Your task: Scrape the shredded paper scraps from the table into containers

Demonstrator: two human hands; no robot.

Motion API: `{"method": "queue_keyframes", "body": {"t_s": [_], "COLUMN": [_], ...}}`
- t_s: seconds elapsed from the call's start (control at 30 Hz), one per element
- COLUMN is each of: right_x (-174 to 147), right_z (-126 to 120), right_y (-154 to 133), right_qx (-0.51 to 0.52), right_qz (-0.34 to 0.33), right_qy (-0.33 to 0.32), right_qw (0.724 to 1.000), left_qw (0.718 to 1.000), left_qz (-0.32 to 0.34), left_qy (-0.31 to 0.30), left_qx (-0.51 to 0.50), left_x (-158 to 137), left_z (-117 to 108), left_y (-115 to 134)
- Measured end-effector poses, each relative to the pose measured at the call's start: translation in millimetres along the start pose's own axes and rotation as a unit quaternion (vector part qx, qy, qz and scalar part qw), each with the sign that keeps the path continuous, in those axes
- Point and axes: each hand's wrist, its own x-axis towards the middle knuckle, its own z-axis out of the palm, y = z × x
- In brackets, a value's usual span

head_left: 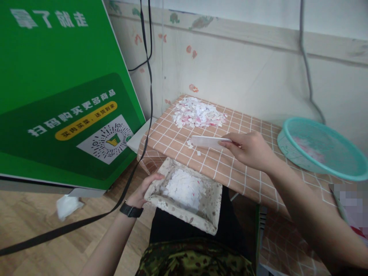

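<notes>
Holding a flat white strip (205, 142) by one end, the right hand (250, 147) reaches over the tabletop (241, 174) at the center of the frame, its fingers closed on it. At lower left of center, the left hand (143, 190) grips the left side of a patterned box (184, 217), thumb over the rim.

The work looks partly done: a layer of white paper scraps (184, 189) lies inside the box, while a large pile (198, 113) remains on the tabletop at upper center, apparently untouched by either hand. A few loose scraps (189, 143) sit by the strip's left end, between pile and box.

The scraps in the box lie just right of the left hand and below the right; the pile is above and left of the right hand. Whether the strip touches the cloth, I cannot tell.
</notes>
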Motion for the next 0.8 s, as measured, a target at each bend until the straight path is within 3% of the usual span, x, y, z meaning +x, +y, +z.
{"method": "queue_keyframes", "body": {"t_s": [0.07,0.23,0.4,0.6,0.8], "right_x": [-0.6,-0.4,1.2,2.1,11.9], "right_z": [1.2,7.2,15.9,21.3,29.2], "right_y": [0.4,-1.9,-4.8,-6.7,1.2], "right_qx": [-0.008,-0.004,-0.004,0.085,0.065], "right_qz": [0.009,0.000,0.006,0.002,0.029], "right_qy": [0.005,0.000,0.010,0.004,0.052], "right_qw": [1.000,1.000,1.000,0.996,0.996], "left_qw": [1.000,0.999,1.000,1.000,1.000], "left_qz": [-0.016,0.015,0.019,0.008,-0.009], "left_qy": [0.012,0.032,0.022,0.023,0.010], "left_qx": [-0.008,-0.015,-0.005,-0.004,0.000], "left_x": [-0.6,-6.2,-9.6,-4.6,-2.5], "left_z": [0.8,4.0,5.6,1.9,2.1], "left_y": [-0.1,2.7,6.4,2.6,3.0]}}
